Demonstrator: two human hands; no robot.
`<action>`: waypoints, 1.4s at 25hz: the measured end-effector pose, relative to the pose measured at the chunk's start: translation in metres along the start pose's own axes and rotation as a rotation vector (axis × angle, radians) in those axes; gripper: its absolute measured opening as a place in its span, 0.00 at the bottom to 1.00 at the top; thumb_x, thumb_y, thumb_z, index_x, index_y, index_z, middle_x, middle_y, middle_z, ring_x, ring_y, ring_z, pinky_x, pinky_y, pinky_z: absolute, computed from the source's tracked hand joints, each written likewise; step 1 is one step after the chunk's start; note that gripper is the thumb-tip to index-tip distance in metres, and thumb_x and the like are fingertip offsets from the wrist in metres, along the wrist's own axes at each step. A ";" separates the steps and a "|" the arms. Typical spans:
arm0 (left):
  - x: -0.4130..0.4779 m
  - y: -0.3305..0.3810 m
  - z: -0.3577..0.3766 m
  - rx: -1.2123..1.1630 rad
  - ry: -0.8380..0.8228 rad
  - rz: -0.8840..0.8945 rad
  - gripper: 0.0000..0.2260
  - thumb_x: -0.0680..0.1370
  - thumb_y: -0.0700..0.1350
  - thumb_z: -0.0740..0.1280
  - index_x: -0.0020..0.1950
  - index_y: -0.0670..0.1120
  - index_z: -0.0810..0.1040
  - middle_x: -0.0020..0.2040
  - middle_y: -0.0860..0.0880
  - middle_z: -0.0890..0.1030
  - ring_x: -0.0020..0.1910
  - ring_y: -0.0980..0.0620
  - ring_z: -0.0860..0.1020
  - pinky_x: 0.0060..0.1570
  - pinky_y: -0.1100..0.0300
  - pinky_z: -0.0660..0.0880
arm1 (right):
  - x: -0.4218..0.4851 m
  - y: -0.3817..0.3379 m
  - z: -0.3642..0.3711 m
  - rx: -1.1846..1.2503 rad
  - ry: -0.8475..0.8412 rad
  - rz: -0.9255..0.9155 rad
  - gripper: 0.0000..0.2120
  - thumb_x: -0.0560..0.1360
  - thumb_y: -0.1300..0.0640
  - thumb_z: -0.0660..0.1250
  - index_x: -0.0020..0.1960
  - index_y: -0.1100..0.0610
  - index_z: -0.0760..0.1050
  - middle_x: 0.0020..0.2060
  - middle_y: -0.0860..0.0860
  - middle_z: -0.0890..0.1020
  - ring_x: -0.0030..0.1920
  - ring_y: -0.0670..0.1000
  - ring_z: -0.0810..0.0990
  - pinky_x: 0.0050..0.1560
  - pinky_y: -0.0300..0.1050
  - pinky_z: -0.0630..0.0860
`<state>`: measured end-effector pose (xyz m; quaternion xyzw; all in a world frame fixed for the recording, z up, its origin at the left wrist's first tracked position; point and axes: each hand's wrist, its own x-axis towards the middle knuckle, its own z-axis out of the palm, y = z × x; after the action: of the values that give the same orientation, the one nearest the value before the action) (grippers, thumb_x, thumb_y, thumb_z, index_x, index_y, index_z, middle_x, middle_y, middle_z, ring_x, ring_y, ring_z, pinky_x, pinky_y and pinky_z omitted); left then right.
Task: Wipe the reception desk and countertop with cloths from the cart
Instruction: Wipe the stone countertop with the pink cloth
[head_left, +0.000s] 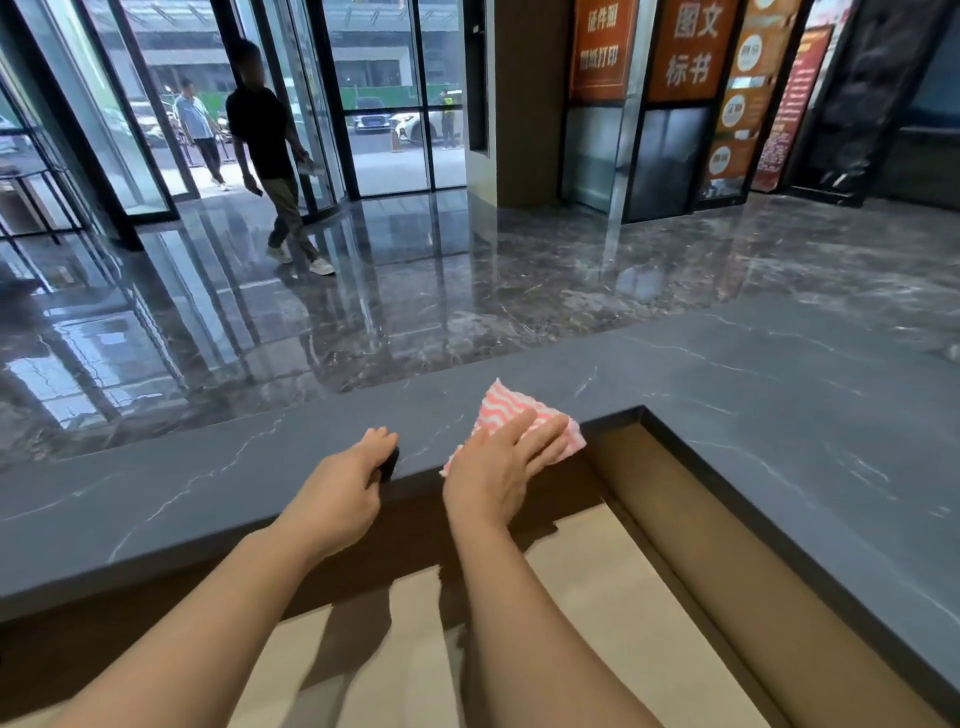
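The counter is a dark grey stone-look slab with thin white veins and a smooth matt finish, the cloth is soft pink-and-white wavy-striped fabric, the floor is polished veined marble with mirror gloss, and the lower desk surface is pale, smooth and matt.

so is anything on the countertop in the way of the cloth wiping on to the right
Nothing visible. The right hand presses the cloth flat on the countertop by its inner corner; the stretch to the right looks bare. The left hand grips the near edge, left of the cloth.
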<state>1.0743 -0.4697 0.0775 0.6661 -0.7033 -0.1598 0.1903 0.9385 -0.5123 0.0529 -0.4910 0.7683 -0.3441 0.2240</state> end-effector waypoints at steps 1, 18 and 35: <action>-0.006 -0.010 -0.004 0.019 0.015 -0.011 0.25 0.81 0.33 0.55 0.77 0.47 0.60 0.78 0.51 0.58 0.77 0.54 0.54 0.73 0.62 0.50 | -0.016 -0.009 0.009 0.066 -0.028 0.039 0.33 0.82 0.56 0.55 0.79 0.58 0.38 0.75 0.58 0.29 0.76 0.62 0.32 0.70 0.52 0.67; -0.022 -0.032 -0.027 0.341 -0.151 -0.100 0.14 0.80 0.38 0.58 0.66 0.41 0.71 0.67 0.43 0.72 0.65 0.42 0.72 0.63 0.47 0.70 | 0.045 -0.002 -0.036 0.060 0.002 0.246 0.39 0.79 0.61 0.64 0.79 0.60 0.42 0.76 0.65 0.38 0.77 0.65 0.41 0.68 0.53 0.68; -0.040 -0.053 -0.028 0.095 0.079 -0.141 0.25 0.79 0.33 0.56 0.77 0.45 0.61 0.78 0.48 0.57 0.77 0.49 0.55 0.73 0.52 0.58 | -0.077 -0.053 0.042 -0.579 -0.118 -0.442 0.22 0.79 0.55 0.58 0.71 0.61 0.66 0.68 0.60 0.70 0.69 0.60 0.63 0.66 0.60 0.63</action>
<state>1.1363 -0.4318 0.0746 0.7280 -0.6533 -0.1131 0.1745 1.0312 -0.4699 0.0650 -0.7072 0.6950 -0.1234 0.0400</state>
